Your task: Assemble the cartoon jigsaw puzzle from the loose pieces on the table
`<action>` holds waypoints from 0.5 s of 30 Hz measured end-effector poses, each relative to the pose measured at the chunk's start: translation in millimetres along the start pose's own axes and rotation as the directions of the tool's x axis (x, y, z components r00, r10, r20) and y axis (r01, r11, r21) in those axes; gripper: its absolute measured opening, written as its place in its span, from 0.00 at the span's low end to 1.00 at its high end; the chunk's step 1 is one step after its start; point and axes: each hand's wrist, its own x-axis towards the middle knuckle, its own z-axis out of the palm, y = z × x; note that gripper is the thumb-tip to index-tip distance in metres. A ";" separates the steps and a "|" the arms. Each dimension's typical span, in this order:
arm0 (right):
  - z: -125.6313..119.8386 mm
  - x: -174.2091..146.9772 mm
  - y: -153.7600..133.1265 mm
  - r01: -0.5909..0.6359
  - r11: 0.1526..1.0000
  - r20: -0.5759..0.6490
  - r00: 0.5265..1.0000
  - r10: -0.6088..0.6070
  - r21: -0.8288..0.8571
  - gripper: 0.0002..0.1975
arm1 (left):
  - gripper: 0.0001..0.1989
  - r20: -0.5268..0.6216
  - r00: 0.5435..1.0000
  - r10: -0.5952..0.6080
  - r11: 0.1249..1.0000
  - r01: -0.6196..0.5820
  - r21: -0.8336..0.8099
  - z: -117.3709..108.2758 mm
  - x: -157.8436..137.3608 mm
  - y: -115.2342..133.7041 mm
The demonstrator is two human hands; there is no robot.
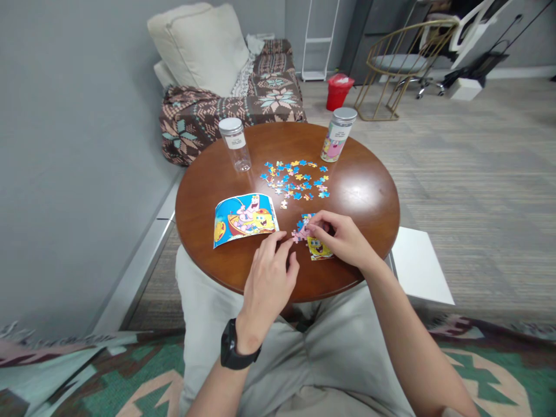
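A partly joined jigsaw puzzle (319,249) lies near the front right of the round table, showing a yellow cartoon face and pink and blue parts. My right hand (343,234) covers its right side, thumb and fingertips pinched on a puzzle piece at the pink part; the piece is mostly hidden. Beside the puzzle's left edge, my left hand (271,272) has its fingers apart and bent, with nothing in them. A curled picture sheet (245,217) with the cartoon scene lies left of the puzzle. Farther back are several loose puzzle pieces (297,179), spread out.
On the wooden table (365,197) stand a clear jar (237,147) at the back left and a labelled jar (337,139) at the back right. Beyond are a covered sofa (278,92), a red bin (339,91) and a gold-framed chair (399,63). A white board (419,263) sits low at right.
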 end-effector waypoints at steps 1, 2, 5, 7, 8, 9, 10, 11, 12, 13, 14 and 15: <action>-0.1 0.0 -0.2 0.000 1.000 -0.003 1.000 0.000 -0.003 0.09 | 0.14 0.001 1.000 -0.001 1.000 0.001 0.002 0.0 0.0 0.0; -0.1 0.0 -0.4 0.000 1.000 -0.005 1.000 0.000 -0.007 0.09 | 0.14 0.002 1.000 -0.001 1.000 0.001 0.003 0.0 0.0 0.0; 0.0 0.3 -0.6 -0.008 1.000 -0.026 1.000 0.008 -0.013 0.09 | 0.14 0.001 1.000 -0.001 1.000 0.001 0.001 0.3 0.0 -0.3; 0.4 0.8 0.1 -0.035 0.999 -0.065 0.997 0.035 0.003 0.09 | 0.14 -0.005 1.000 0.001 1.000 -0.001 -0.001 0.4 -0.1 -0.6; 0.7 1.1 0.6 -0.053 0.998 -0.086 0.995 0.054 0.018 0.09 | 0.15 -0.007 1.000 0.002 1.000 -0.002 -0.001 0.5 -0.1 -0.7; 1.1 1.4 1.3 -0.070 0.997 -0.106 0.992 0.074 0.035 0.10 | 0.15 -0.007 1.000 0.004 1.000 -0.004 -0.001 0.5 -0.2 -0.8; 1.5 1.7 2.0 -0.084 0.995 -0.121 0.989 0.090 0.051 0.10 | 0.14 -0.006 1.000 0.006 1.000 -0.006 0.000 0.5 -0.2 -0.8; 1.8 1.9 2.6 -0.094 0.993 -0.131 0.986 0.101 0.065 0.10 | 0.14 -0.006 1.000 0.008 1.000 -0.008 0.002 0.6 -0.3 -0.8; 2.1 2.0 3.1 -0.099 0.992 -0.135 0.985 0.108 0.075 0.10 | 0.14 -0.006 1.000 0.009 1.000 -0.009 0.003 0.6 -0.4 -0.8; 2.4 2.1 3.5 -0.101 0.992 -0.137 0.984 0.112 0.082 0.10 | 0.14 -0.007 1.000 0.010 1.000 -0.010 0.005 0.6 -0.4 -0.8; 2.6 2.0 3.7 -0.102 0.991 -0.137 0.984 0.113 0.086 0.10 | 0.14 -0.009 1.000 0.011 1.000 -0.011 0.007 0.7 -0.5 -0.8; 2.7 1.9 3.8 -0.103 0.991 -0.135 0.984 0.115 0.090 0.10 | 0.14 -0.011 1.000 0.012 1.000 -0.011 0.008 0.8 -0.5 -0.8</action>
